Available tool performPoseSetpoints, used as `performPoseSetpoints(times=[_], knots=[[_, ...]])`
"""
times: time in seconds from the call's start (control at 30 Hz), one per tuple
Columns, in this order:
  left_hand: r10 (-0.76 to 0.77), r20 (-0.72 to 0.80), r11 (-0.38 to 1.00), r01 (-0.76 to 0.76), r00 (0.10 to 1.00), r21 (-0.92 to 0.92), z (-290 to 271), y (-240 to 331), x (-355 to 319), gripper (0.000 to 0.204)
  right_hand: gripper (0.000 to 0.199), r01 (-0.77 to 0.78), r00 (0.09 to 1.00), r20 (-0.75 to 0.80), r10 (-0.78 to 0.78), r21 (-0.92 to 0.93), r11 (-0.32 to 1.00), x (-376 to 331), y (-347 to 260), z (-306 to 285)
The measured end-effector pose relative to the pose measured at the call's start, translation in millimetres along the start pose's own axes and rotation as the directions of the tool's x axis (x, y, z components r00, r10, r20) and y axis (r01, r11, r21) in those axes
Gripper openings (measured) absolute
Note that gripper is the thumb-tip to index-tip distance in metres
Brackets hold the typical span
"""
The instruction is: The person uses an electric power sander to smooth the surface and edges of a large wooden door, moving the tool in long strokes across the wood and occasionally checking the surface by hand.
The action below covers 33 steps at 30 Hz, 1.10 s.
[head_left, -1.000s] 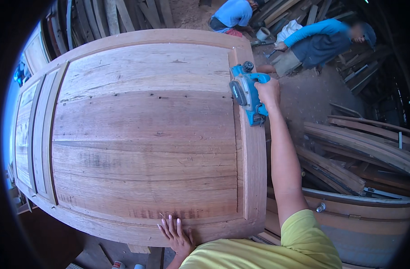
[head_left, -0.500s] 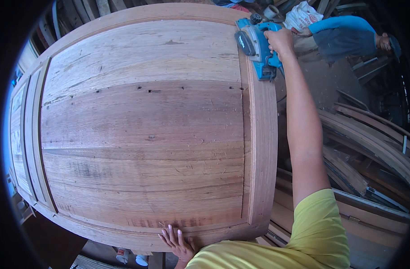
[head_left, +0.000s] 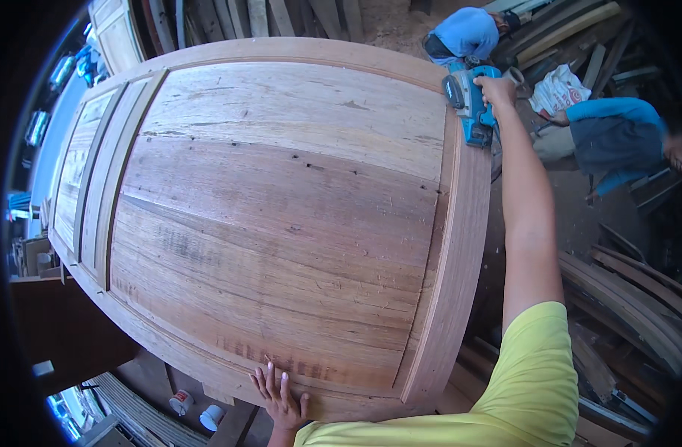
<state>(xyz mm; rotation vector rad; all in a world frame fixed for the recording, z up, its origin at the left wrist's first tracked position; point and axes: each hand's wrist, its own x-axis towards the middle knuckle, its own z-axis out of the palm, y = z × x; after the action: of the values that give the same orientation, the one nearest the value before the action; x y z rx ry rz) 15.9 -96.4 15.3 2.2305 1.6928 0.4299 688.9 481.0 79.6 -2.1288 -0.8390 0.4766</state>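
Most of my frame is the broad wooden door [head_left: 281,216], its flat middle bare, so a hand could sweep across it freely. At upper right the blue power planer [head_left: 471,104] sits on the door's right rail under my right hand [head_left: 499,89], blocking that corner. Right of the door, room is tight: stacked boards [head_left: 631,298] at lower right and two crouching people [head_left: 616,138] at upper right. My left hand [head_left: 280,398] lies flat on the bottom edge.

Right hand [head_left: 497,89] has pushed the blue planer [head_left: 471,100] farther up the door's [head_left: 281,223] right rail, now near the top corner.
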Motion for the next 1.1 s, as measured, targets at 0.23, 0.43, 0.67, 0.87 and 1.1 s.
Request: performPoseSetpoints(times=[0.23, 0.43, 0.67, 0.87, 1.1], knots=[[-0.052, -0.031, 0.998, 0.053, 0.998, 0.036, -1.9, 6.6, 3.7, 0.079, 0.012, -0.028, 0.984, 0.173, -0.052, 0.429, 0.903, -161.4, 45.3, -97.9], [0.017, -0.096, 0.993, -0.006, 0.995, 0.114, -2.4, 7.7, 4.1, 0.086, 0.009, -0.051, 0.994, 0.113, -0.009, 0.518, 0.854, -374.7, 97.6, -216.6], [-0.046, -0.193, 0.994, 0.064, 0.98, 0.089, 9.3, 8.2, -2.7, 0.091, 0.011, -0.137, 0.99, 0.114, 0.087, 0.574, 0.807, -520.9, 171.2, -274.8], [-0.172, -0.31, 0.968, 0.218, 0.935, 0.12, 19.2, 38.1, -19.3, 0.089, 0.013, -0.203, 0.973, 0.212, 0.092, 0.599, 0.774, -515.0, 192.7, -297.6], [-0.397, -0.065, 0.917, 0.393, 0.915, -0.065, 60.7, 199.4, -24.6, 0.089, 0.021, -0.326, 0.941, 0.288, 0.176, 0.639, 0.696, -416.9, 209.5, -274.9]])
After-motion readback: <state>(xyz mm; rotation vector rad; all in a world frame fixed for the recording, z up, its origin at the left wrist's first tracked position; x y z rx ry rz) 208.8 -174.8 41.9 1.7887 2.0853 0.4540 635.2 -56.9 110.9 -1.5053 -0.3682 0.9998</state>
